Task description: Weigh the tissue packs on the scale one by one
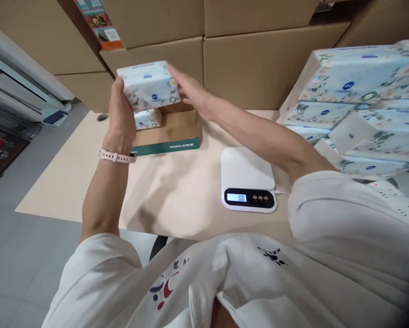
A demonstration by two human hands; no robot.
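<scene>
A pack of tissues (149,86), light blue with a flower print, is held up above the far side of the table. My left hand (119,109) grips its left end, the thumb along the edge. At the other end my right hand (190,91) presses against the pack with its fingers, partly hidden behind it. Below is a shallow cardboard box (170,130) with a green front edge, and another tissue pack (147,119) lies in its left part. A white digital scale (247,168) rests nearer to me, its display reading 0.0.
Several tissue packs (354,86) are piled at the table's right side. Large cardboard cartons (245,68) stand stacked along the back. A roll of tape (102,117) lies at the far left edge. A white cable (282,192) runs from the scale, near a power strip (392,200).
</scene>
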